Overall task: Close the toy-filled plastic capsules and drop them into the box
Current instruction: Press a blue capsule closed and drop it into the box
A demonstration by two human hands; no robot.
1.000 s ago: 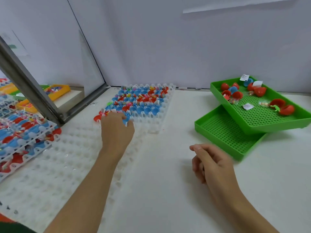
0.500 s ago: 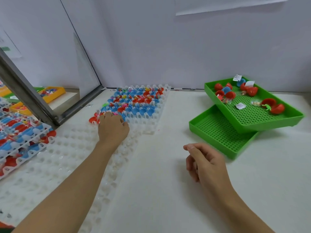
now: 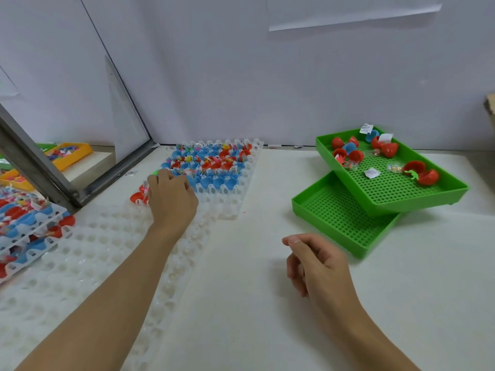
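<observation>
- On the white table [image 3: 241, 303], toward its far left, sits a clear tray [image 3: 249, 167] of pockets holding open red and blue capsules [image 3: 214, 167] with small toys and paper slips inside
- At the near left corner of that tray the left hand [image 3: 171, 199] reaches in palm down, fingers bent over the capsules at the corner; what the fingertips hold, if anything, is hidden under the hand, so the grip cannot be told
- Just left of that hand lies a red capsule [image 3: 136, 198], open, with a slip of paper at it, touching or nearly touching the thumb side
- Nearer the person, a long clear tray [image 3: 80, 258] of unfilled pockets runs under the left forearm
- Over the bare middle of the table hangs the right hand [image 3: 318, 266], fingers loosely curled inward, thumb on top, nothing in it
- Far right, two green trays with holes in the floor: the upper green tray [image 3: 401, 194] rests tilted across the lower green tray [image 3: 334, 226]
- The upper one holds loose red and blue capsule halves [image 3: 348, 153], bagged toys and white slips
- At the left edge, stacked clear trays [image 3: 29, 228] of red and blue capsules, behind a grey metal frame [image 3: 40, 170]; beyond it a yellow tray [image 3: 69, 153]
- No box can be made out for certain
</observation>
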